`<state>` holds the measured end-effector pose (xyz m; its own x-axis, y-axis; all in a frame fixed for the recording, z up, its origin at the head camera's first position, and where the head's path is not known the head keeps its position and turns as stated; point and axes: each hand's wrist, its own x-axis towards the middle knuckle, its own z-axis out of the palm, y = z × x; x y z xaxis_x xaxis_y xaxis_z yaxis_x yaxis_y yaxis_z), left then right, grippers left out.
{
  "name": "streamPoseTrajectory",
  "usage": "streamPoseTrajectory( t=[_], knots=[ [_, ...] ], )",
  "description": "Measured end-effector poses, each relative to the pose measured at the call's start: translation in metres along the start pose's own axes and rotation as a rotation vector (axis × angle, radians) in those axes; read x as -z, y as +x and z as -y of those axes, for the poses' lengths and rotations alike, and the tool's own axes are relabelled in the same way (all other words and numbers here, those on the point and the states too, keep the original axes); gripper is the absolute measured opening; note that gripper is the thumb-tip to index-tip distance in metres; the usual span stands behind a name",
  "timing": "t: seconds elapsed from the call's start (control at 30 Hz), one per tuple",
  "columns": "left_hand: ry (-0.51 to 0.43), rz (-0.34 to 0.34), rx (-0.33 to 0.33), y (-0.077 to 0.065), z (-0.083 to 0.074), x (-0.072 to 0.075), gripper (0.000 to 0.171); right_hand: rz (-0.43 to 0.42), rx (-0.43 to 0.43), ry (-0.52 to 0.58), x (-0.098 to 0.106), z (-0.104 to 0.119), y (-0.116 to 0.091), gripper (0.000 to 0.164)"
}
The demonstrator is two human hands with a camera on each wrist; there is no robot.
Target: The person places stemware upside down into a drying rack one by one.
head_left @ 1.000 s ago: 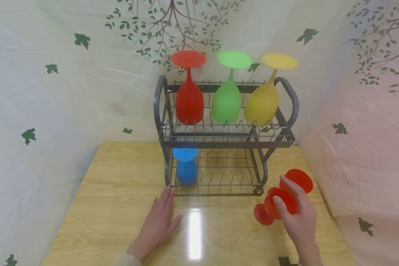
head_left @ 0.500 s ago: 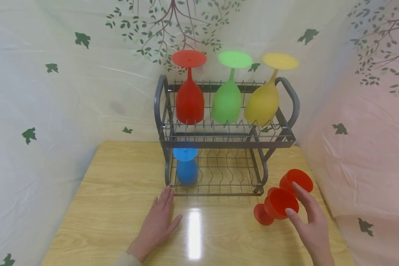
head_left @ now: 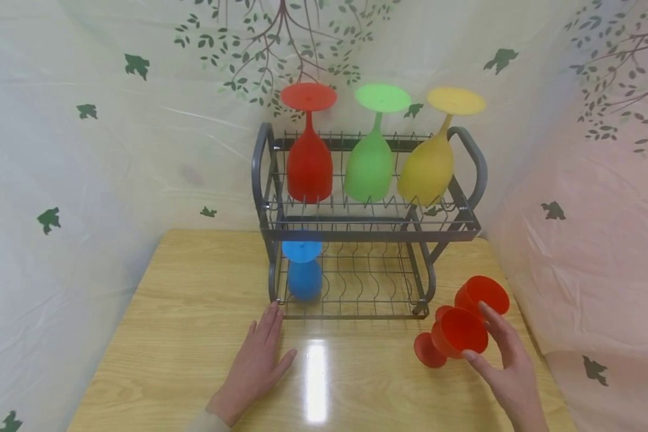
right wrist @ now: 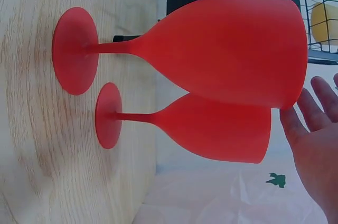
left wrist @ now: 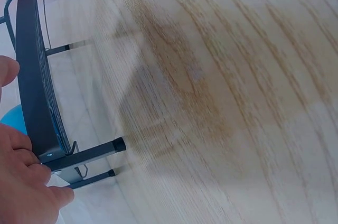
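Two red wine glasses stand upright on the table, right of the dish rack: a near one [head_left: 459, 332] and a far one [head_left: 483, 294] just behind it. My right hand [head_left: 510, 366] is beside the near glass, thumb and fingers apart, fingertips right at its rim. In the right wrist view, that hand [right wrist: 319, 139] shows at the rim of the near glass [right wrist: 227, 49]. My left hand [head_left: 256, 360] lies with fairly straight fingers, tips touching the front left corner of the dark dish rack [head_left: 367, 234]. In the left wrist view its fingers [left wrist: 21, 155] are against the rack's frame [left wrist: 34, 76].
Upside down on the upper tier are a red wine glass [head_left: 309, 165], a green one [head_left: 369, 168] and a tilted yellow one [head_left: 425, 171]. An upside-down blue glass [head_left: 305, 279] is on the lower tier at left. A patterned curtain [head_left: 140, 150] hangs behind the wooden table [head_left: 194, 288].
My right hand has drawn back to the right from over the near red glass, uncovering its rim. My left hand has stayed at the rack corner.
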<state>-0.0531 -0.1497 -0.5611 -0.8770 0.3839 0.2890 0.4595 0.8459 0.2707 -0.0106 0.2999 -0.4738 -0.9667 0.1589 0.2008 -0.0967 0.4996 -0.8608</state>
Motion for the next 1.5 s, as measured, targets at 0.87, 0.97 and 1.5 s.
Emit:
streamPoseTrajectory(
  t=[0.87, 0.97, 1.5],
  knots=[
    [-0.013, 0.038, 0.038, 0.000, -0.001, 0.000, 0.083, 0.041, -0.071, 0.239, -0.007, -0.044, -0.004, 0.088],
    [-0.023, 0.046, 0.044, 0.000, -0.001, 0.000, 0.083, 0.041, -0.066, 0.267, -0.009, -0.049, -0.005, 0.090],
    [-0.028, 0.041, 0.041, 0.000, -0.001, 0.000, 0.083, 0.056, -0.236, 0.111, -0.016, -0.052, -0.002, 0.090]
  ],
)
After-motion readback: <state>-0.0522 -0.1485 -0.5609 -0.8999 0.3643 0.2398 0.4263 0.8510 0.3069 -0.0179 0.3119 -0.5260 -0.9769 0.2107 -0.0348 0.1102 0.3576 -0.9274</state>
